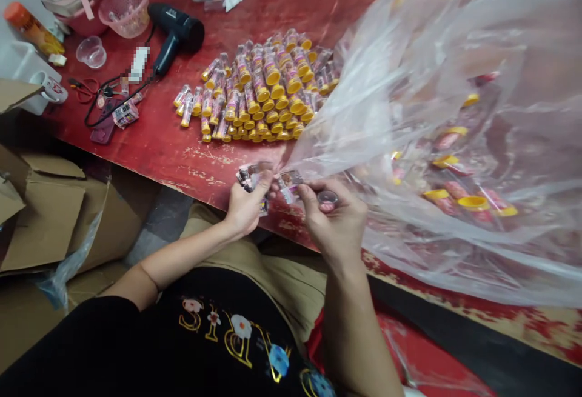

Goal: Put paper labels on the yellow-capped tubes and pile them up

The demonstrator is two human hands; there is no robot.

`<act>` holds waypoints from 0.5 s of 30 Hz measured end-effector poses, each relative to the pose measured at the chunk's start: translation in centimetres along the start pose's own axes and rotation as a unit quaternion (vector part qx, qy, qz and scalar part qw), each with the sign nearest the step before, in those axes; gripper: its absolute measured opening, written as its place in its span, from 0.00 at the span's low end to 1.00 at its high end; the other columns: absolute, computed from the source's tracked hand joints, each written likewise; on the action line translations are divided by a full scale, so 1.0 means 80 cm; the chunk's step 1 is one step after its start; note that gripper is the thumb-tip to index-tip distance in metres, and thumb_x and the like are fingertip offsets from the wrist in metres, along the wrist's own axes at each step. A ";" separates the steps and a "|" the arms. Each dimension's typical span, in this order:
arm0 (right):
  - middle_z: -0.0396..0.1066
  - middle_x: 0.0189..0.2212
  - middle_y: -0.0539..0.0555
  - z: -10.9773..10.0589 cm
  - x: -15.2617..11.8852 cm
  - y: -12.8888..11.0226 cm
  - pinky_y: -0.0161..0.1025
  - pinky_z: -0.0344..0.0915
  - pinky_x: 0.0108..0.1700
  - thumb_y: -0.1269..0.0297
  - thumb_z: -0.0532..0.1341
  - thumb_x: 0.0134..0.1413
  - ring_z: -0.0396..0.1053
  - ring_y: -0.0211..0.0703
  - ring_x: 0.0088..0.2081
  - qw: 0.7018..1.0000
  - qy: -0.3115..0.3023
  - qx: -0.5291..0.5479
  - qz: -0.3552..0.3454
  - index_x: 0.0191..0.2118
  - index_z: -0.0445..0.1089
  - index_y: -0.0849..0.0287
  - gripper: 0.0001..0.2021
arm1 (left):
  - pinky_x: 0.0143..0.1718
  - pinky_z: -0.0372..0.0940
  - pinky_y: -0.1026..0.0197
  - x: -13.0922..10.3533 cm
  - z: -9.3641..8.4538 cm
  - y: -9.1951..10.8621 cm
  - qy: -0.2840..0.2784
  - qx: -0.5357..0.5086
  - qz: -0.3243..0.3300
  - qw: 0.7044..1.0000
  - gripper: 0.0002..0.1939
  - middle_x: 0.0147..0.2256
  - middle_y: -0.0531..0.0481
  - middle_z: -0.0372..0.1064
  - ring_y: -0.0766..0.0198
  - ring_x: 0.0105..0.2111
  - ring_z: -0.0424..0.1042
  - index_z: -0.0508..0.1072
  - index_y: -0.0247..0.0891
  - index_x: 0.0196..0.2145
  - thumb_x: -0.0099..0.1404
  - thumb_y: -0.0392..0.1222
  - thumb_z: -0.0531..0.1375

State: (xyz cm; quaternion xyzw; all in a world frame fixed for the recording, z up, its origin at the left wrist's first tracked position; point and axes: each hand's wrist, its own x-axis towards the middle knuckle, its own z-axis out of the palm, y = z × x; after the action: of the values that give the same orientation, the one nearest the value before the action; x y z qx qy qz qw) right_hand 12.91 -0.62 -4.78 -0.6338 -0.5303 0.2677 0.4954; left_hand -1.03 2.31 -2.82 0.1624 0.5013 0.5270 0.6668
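My left hand is closed around a small stack of printed plastic sleeves, its thumb lying across them. Between the thumb and fingers of my right hand is a single printed sleeve. The same hand also grips a small clear tube with pink contents, its round end showing and the rest hidden by the fingers. Both hands are close together above the table's near edge. Beyond them lies a heap of wrapped tubes with yellow caps.
A large clear plastic bag holding more yellow-capped tubes covers the right of the red table. At the back left are a hair dryer, a pink basket, red-handled scissors and a mug. Cardboard boxes stand left.
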 end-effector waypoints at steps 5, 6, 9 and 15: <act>0.73 0.26 0.48 0.000 -0.001 -0.019 0.36 0.66 0.34 0.53 0.70 0.59 0.67 0.37 0.27 0.999 -0.029 0.032 0.020 0.34 0.77 0.55 0.11 | 0.23 0.55 0.68 -0.009 0.003 -0.005 -0.036 0.040 0.002 0.999 0.30 0.21 0.59 0.65 0.76 0.20 0.59 0.71 0.35 0.25 0.45 0.61 0.80; 0.71 0.24 0.47 0.004 -0.001 -0.023 0.35 0.66 0.33 0.53 0.69 0.59 0.66 0.36 0.26 0.999 -0.019 0.041 0.027 0.32 0.77 0.56 0.12 | 0.23 0.55 0.68 -0.009 0.006 -0.007 -0.021 0.028 0.006 0.999 0.30 0.21 0.59 0.65 0.76 0.19 0.59 0.71 0.35 0.26 0.47 0.62 0.79; 0.66 0.21 0.46 0.011 -0.001 -0.025 0.34 0.63 0.30 0.49 0.68 0.61 0.62 0.34 0.24 0.998 0.020 0.053 0.041 0.29 0.76 0.57 0.17 | 0.22 0.54 0.69 -0.008 0.012 -0.007 0.004 -0.012 0.003 1.000 0.26 0.23 0.57 0.68 0.75 0.20 0.62 0.73 0.36 0.30 0.51 0.58 0.78; 0.60 0.19 0.44 -0.003 0.005 -0.005 0.35 0.60 0.28 0.40 0.69 0.57 0.57 0.34 0.22 0.995 0.046 0.049 0.079 0.30 0.76 0.57 0.23 | 0.21 0.50 0.71 0.007 -0.004 0.010 -0.009 -0.025 -0.017 0.999 0.08 0.26 0.54 0.70 0.76 0.22 0.62 0.74 0.35 0.32 0.57 0.36 0.70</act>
State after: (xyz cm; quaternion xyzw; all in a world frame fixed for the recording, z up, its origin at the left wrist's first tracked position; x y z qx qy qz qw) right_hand 13.07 -0.33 -4.24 -0.6604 -0.4416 0.3016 0.5271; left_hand -1.76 2.96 -2.67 0.1414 0.4849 0.5264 0.6839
